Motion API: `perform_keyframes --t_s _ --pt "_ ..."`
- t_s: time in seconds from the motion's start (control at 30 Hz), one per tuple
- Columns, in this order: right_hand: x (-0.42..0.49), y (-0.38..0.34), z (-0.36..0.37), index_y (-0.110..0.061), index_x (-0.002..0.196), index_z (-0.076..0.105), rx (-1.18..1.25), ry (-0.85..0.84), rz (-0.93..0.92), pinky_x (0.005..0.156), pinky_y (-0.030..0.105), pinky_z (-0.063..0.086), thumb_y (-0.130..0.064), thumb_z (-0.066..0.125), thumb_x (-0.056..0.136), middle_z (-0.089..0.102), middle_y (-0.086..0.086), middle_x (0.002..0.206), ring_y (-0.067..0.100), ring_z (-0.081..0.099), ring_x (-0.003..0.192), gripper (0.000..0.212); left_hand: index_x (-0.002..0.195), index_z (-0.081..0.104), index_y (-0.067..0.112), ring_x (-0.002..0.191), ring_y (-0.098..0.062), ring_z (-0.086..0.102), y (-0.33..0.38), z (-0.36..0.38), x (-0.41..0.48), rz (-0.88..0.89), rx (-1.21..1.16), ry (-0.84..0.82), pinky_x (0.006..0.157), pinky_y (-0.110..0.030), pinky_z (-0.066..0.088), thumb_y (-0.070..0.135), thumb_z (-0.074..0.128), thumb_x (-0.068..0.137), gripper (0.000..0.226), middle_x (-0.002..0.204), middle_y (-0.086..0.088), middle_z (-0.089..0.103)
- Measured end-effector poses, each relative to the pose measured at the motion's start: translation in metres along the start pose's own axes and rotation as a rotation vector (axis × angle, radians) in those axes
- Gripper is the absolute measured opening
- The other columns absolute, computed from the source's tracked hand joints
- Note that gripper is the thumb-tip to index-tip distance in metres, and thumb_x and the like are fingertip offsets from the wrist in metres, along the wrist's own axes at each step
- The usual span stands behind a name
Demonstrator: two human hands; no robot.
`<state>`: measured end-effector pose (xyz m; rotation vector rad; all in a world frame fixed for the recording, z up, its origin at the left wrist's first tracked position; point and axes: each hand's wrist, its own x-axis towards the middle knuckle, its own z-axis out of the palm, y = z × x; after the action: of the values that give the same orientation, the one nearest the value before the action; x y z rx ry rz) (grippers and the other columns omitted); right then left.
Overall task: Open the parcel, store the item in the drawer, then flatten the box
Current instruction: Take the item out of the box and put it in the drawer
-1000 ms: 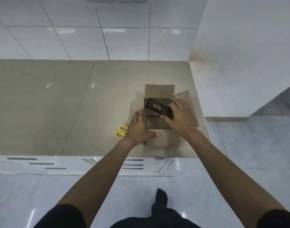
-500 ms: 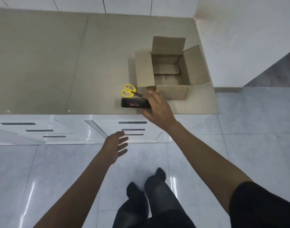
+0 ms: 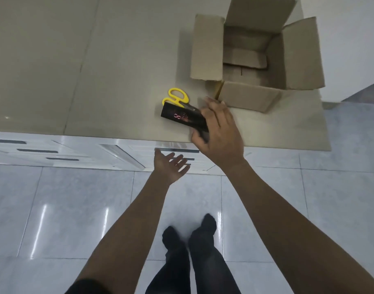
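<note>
The cardboard box (image 3: 247, 96) stands open on the beige counter (image 3: 97, 71), flaps spread, nothing inside but its bottom flaps. My right hand (image 3: 220, 132) grips a small black item box with pink print (image 3: 181, 117) above the counter's front edge, left of the cardboard box. My left hand (image 3: 170, 165) is open, palm up, fingers spread, just in front of the white drawer fronts (image 3: 177, 152) below the counter edge. It touches nothing that I can see.
Yellow-handled scissors (image 3: 177, 97) lie on the counter just behind the black item. More white drawers with dark slot handles (image 3: 36, 150) run to the left. A white wall (image 3: 340, 39) borders the counter on the right. My legs stand on a glossy tiled floor (image 3: 54, 209).
My right hand lifted the black item out of the cardboard box and carried it to the counter's front edge. My left hand left the box and dropped toward the drawer fronts. My view tilted downward.
</note>
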<state>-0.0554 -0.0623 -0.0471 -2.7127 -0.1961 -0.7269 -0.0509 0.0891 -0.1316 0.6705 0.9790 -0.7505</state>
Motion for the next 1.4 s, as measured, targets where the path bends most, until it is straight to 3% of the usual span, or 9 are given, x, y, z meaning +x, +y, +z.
perform_keyframes --t_s 0.13,0.23,0.5,0.7,0.9,1.03,1.1,1.23,1.4 --pt "-0.001 0.002 0.003 0.003 0.112 0.060 -0.003 0.004 -0.027 0.108 0.048 0.037 -0.021 0.059 0.079 0.056 0.023 0.128 0.038 0.052 0.121 0.041 0.121 0.052 0.007 0.118 -0.031 0.050 0.006 0.010 0.026 0.022 -0.107 0.064 0.098 -0.050 0.041 0.064 0.021 0.091 0.072 0.133 -0.014 0.052" --pt "-0.002 0.003 0.003 0.004 0.112 0.059 0.001 -0.005 -0.025 0.107 0.048 0.037 -0.022 0.058 0.080 0.055 0.024 0.128 0.039 0.051 0.121 0.041 0.114 0.058 0.015 0.120 -0.030 0.051 -0.005 0.000 0.026 0.048 -0.050 0.050 0.100 -0.052 0.041 0.073 0.022 0.086 0.073 0.129 -0.010 0.055" --pt "-0.004 0.000 -0.001 0.003 0.114 0.058 0.003 -0.035 -0.015 0.108 0.047 0.037 -0.024 0.056 0.082 0.055 0.023 0.128 0.038 0.051 0.120 0.042 0.130 0.053 0.019 0.124 -0.031 0.049 -0.041 -0.051 0.008 0.041 -0.002 0.002 0.107 -0.058 0.034 0.076 0.021 0.086 0.078 0.133 -0.008 0.055" --pt "-0.006 -0.002 -0.004 0.001 0.117 0.057 0.021 -0.071 0.007 0.105 0.047 0.039 -0.024 0.056 0.082 0.057 0.021 0.126 0.035 0.052 0.118 0.044 0.116 0.061 0.015 0.120 -0.030 0.054 -0.065 -0.094 -0.006 -0.006 0.020 0.009 0.104 -0.057 0.036 0.073 0.023 0.088 0.074 0.129 -0.009 0.060" --pt "-0.007 -0.011 -0.015 0.000 0.111 0.058 0.106 -0.059 0.026 0.103 0.048 0.038 -0.021 0.059 0.078 0.057 0.017 0.126 0.031 0.051 0.117 0.039 0.121 0.061 0.014 0.119 -0.028 0.056 -0.077 -0.117 -0.015 -0.028 0.028 0.002 0.104 -0.056 0.038 0.071 0.024 0.089 0.075 0.127 -0.009 0.063" --pt "-0.054 -0.039 -0.029 -0.004 0.105 0.062 0.139 -0.003 -0.101 0.087 0.041 0.038 -0.023 0.064 0.078 0.066 0.011 0.105 0.025 0.056 0.098 0.033 0.119 0.061 0.014 0.119 -0.029 0.056 -0.080 -0.122 -0.018 -0.045 0.002 -0.032 0.101 -0.056 0.041 0.072 0.025 0.088 0.075 0.126 -0.009 0.063" --pt "-0.088 -0.043 -0.022 -0.007 0.108 0.061 0.187 -0.177 -0.079 0.080 0.038 0.038 -0.025 0.063 0.080 0.066 0.007 0.099 0.024 0.057 0.090 0.034 0.119 0.060 0.013 0.118 -0.030 0.057 -0.080 -0.123 -0.019 -0.053 0.000 -0.032 0.101 -0.056 0.041 0.071 0.027 0.089 0.074 0.125 -0.011 0.063" --pt "-0.115 -0.012 0.019 -0.009 0.112 0.056 0.209 -0.511 0.297 0.075 0.036 0.044 -0.022 0.063 0.082 0.062 0.010 0.098 0.029 0.058 0.087 0.034 0.121 0.060 0.012 0.119 -0.031 0.057 -0.080 -0.126 -0.022 -0.065 -0.005 -0.063 0.102 -0.056 0.041 0.071 0.030 0.088 0.074 0.127 -0.012 0.063" --pt "-0.107 0.015 0.053 -0.018 0.122 0.051 0.298 -0.882 0.590 0.088 0.038 0.047 -0.021 0.070 0.080 0.059 0.010 0.116 0.031 0.055 0.106 0.047 0.137 0.046 0.015 0.127 -0.033 0.050 -0.074 -0.142 -0.034 -0.091 -0.063 -0.231 0.107 -0.056 0.036 0.069 0.042 0.086 0.074 0.135 -0.010 0.059"
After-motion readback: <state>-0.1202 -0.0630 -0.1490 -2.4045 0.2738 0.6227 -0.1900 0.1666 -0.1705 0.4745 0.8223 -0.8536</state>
